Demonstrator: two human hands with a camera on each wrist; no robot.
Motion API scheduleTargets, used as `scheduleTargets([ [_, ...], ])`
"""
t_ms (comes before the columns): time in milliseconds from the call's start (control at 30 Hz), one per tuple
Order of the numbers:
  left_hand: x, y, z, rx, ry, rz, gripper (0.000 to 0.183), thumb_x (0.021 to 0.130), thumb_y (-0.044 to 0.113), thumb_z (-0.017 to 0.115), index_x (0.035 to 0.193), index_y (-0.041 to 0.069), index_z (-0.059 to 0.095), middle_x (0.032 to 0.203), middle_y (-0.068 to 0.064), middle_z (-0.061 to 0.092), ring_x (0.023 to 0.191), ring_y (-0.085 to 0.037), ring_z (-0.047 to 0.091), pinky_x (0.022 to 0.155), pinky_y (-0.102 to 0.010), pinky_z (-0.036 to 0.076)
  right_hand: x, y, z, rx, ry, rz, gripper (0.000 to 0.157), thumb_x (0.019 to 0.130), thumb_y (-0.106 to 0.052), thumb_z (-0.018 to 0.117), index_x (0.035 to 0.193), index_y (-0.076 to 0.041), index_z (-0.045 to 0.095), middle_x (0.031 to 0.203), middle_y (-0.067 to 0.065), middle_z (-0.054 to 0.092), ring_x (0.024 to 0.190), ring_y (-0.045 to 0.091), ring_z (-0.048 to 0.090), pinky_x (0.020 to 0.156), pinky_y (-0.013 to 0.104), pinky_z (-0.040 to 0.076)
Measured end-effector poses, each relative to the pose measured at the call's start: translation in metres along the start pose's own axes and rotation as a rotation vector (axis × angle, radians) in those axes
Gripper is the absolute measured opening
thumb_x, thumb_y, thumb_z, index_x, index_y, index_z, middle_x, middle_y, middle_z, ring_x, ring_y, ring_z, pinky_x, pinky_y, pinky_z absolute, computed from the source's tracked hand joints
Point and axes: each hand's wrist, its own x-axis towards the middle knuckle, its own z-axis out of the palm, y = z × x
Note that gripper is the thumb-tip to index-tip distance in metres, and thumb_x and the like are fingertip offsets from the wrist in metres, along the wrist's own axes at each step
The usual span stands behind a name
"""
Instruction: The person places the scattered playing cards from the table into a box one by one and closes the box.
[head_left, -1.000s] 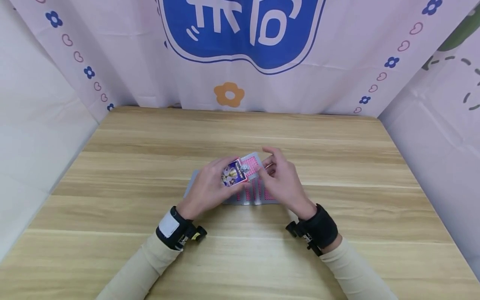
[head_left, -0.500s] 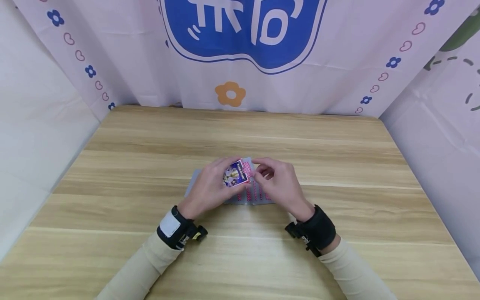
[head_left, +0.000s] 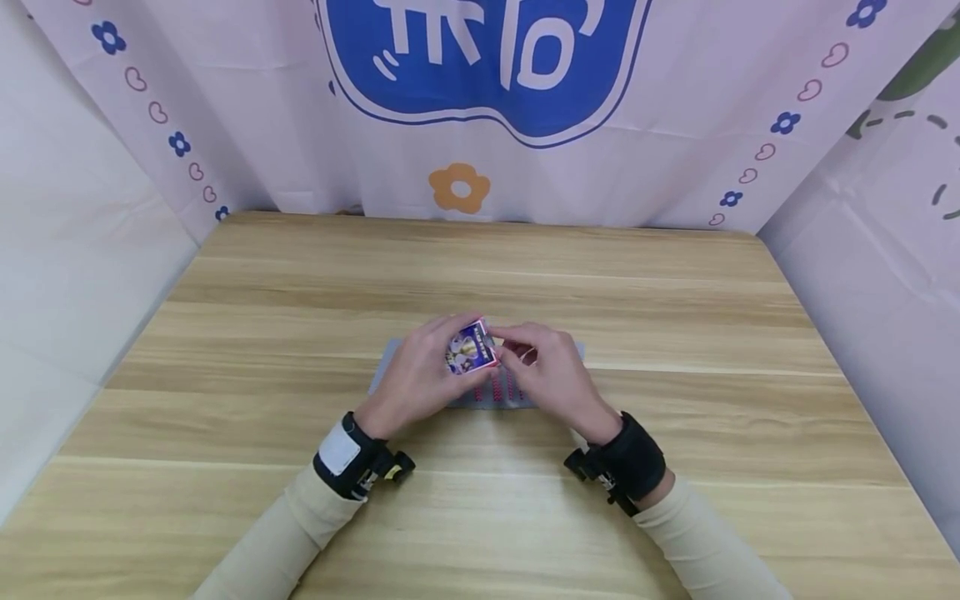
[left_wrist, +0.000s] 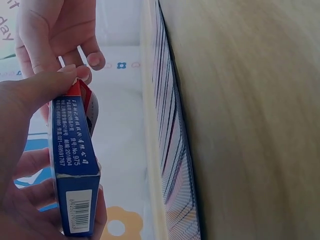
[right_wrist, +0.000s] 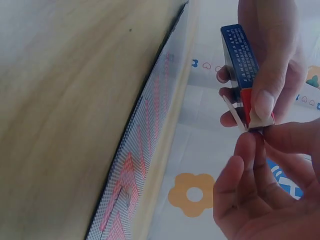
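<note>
In the head view my left hand [head_left: 423, 358] grips a small playing-card box [head_left: 471, 347], its purple-blue picture face up. The left wrist view shows the blue side of the box [left_wrist: 75, 140] with white print, a barcode and a red end. At that red end, my right hand [head_left: 555, 367] pinches with thumb and fingertips. A pale flap [right_wrist: 233, 112] sticks out there in the right wrist view. The card is hidden by the box and fingers. Under both hands a flat grey sheet [head_left: 382, 362] with pink checked bands lies on the table, partly covered.
The wooden table [head_left: 480, 517] spreads around the hands. Behind it hangs a white cloth [head_left: 300, 125] with a blue sign and an orange flower. Each wrist wears a black strap with a small camera.
The pink-checked card sticking out of the box has gone in almost out of sight. My right hand has moved left with it up to the box end. The left hand holds the box nearly still.
</note>
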Motion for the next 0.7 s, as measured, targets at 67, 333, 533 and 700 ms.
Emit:
scheduleTargets([
  [67,0.0,0.0,-0.001,-0.005,0.001,-0.003,0.07,0.074,0.045,0.076,0.13,0.009,0.053,0.109,-0.009,0.062,0.082,-0.012,0.054,0.062,-0.031,0.053,0.0,0.001,0.0,0.002,-0.027,-0.015,0.028,0.087,-0.005,0.065,0.115,-0.01,0.068,0.086,0.0,0.067,0.069,0.009,0.057,0.058,0.03,0.053],
  [333,0.001,0.0,-0.002,0.021,0.006,-0.025,0.073,0.074,0.051,0.074,0.13,0.01,0.053,0.115,-0.011,0.062,0.084,-0.013,0.054,0.066,-0.034,0.054,0.006,0.017,-0.024,-0.035,-0.091,0.062,0.023,0.089,-0.01,0.065,0.112,-0.007,0.068,0.093,0.004,0.069,0.077,0.01,0.059,0.066,0.033,0.054],
  [533,0.001,0.001,-0.002,0.025,-0.008,-0.046,0.075,0.073,0.054,0.073,0.13,0.01,0.053,0.115,-0.011,0.062,0.085,-0.013,0.055,0.068,-0.035,0.054,0.006,0.039,-0.05,-0.197,-0.256,0.199,0.033,0.083,-0.012,0.07,0.114,-0.003,0.064,0.098,0.01,0.066,0.085,0.019,0.058,0.068,0.039,0.052],
  [700,0.0,0.001,-0.002,0.022,-0.008,-0.056,0.074,0.073,0.054,0.073,0.13,0.011,0.053,0.118,-0.011,0.061,0.087,-0.014,0.055,0.068,-0.036,0.054,0.004,0.052,-0.062,-0.289,-0.406,0.28,0.055,0.074,-0.019,0.079,0.121,0.001,0.058,0.109,0.017,0.061,0.097,0.028,0.053,0.081,0.045,0.048],
])
